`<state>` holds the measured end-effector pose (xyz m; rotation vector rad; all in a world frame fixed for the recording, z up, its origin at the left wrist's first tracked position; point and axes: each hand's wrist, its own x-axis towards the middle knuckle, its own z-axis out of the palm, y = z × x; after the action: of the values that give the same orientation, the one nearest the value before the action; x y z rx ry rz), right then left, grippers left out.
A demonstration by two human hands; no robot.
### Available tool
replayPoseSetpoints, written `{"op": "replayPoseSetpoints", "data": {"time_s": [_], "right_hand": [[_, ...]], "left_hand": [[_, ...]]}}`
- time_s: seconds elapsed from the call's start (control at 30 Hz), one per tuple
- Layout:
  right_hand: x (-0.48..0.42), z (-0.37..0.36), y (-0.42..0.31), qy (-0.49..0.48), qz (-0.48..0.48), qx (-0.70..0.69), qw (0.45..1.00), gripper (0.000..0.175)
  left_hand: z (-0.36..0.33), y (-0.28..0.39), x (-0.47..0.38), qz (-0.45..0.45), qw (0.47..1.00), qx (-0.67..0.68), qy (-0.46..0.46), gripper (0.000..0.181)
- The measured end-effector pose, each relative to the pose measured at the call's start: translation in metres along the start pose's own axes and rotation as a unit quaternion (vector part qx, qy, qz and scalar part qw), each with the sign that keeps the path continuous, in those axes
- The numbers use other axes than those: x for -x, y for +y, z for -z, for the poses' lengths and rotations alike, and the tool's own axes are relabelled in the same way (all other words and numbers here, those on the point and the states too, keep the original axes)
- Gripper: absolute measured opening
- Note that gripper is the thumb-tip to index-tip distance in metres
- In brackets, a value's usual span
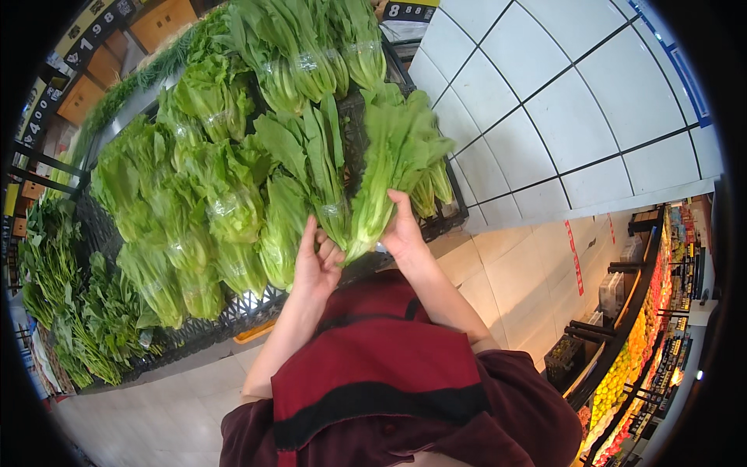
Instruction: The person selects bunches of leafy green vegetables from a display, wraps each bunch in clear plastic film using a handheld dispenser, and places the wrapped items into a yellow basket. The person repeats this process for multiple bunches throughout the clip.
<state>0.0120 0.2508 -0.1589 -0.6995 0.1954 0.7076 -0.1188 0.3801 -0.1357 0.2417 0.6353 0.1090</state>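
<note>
My right hand (402, 227) grips a bunch of long-leaf lettuce (379, 169) low on its stems, thumb along the right side, the leaves pointing away from me. Close to the butt of that bunch is my left hand (317, 260), palm up with fingers curled; whether it touches the stems I cannot tell. Just beyond it lies a taped bunch of leaf lettuce (331, 192). More taped long-leaf bunches (303, 58) fill the far part of the black plastic rack (449, 219), and frilly lettuce bunches (227, 204) lie in rows to the left.
Dark leafy greens (105, 315) lie at the rack's left end. Price signs (96, 35) stand along the far left. A white tiled pillar (513, 105) rises beside the rack on the right. Farther right, beyond the tiled floor (513, 280), stands a fruit display (624, 356).
</note>
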Motion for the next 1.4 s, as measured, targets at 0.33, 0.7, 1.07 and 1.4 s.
{"op": "replayPoseSetpoints", "data": {"time_s": [0.33,0.7,1.07,1.4], "right_hand": [[-0.020,-0.010,-0.072,-0.170,-0.001,-0.071,0.983,0.080],[0.037,-0.002,-0.035,-0.117,-0.041,0.012,0.992,0.072],[0.003,0.030,-0.012,-0.168,-0.146,-0.168,0.960,0.087],[0.003,0.045,-0.012,-0.194,-0.109,-0.220,0.950,0.079]], "left_hand": [[0.012,0.033,0.028,0.045,0.985,-0.149,0.068,0.026],[-0.055,-0.007,-0.030,-0.101,0.946,-0.299,-0.071,0.029],[-0.034,0.020,-0.023,-0.173,0.968,-0.181,0.012,0.021],[-0.049,-0.034,-0.007,-0.227,0.857,-0.455,-0.085,0.010]]}}
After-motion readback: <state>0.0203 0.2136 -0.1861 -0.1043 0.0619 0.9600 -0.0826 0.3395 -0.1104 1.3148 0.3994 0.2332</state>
